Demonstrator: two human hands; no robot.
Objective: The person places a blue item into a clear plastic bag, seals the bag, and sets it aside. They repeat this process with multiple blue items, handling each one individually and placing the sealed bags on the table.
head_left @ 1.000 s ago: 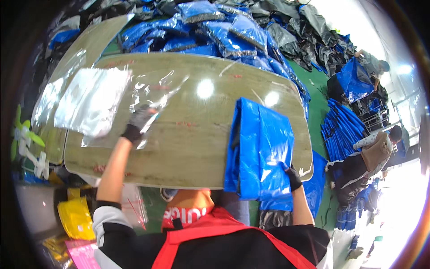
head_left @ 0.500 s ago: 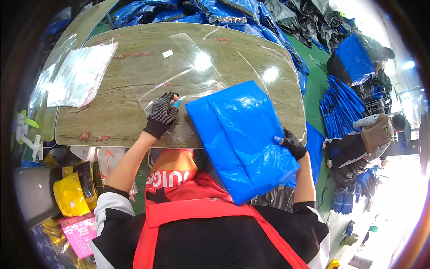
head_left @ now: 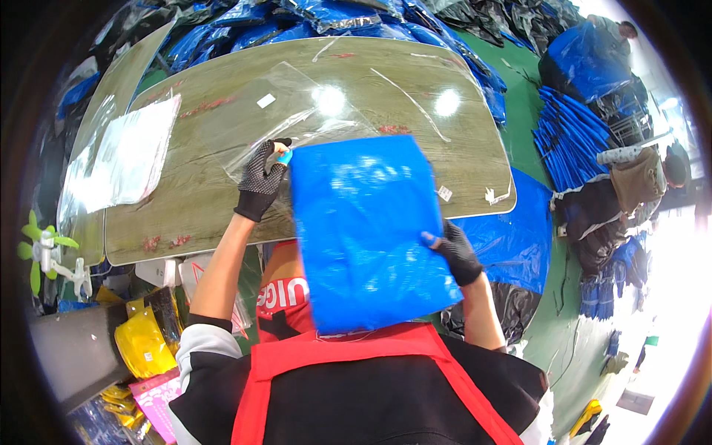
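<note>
My right hand [head_left: 461,252], in a dark fingerless glove, grips the right edge of a flat, folded blue plastic sheet [head_left: 371,230]. The sheet is held up in front of me, over the table's near edge. My left hand [head_left: 261,182], in a dotted glove with something light blue at a fingertip, is closed by the sheet's upper left corner. Its fingers seem to pinch the near edge of a clear plastic bag [head_left: 248,111], which lies flat on the table. The folded sheet covers part of the bag.
The wood-patterned table [head_left: 193,215] bears a stack of clear bags [head_left: 137,152] at its left. Blue packages [head_left: 319,18] are heaped behind it. A small green fan [head_left: 46,248] stands at the left. Another person [head_left: 630,189] bends near blue bundles [head_left: 571,141] at the right.
The folded blue sheet has swung from a tilted to a nearly upright position and shifted left. My right hand has moved left with it. My left hand stays closed by the bag's edge.
</note>
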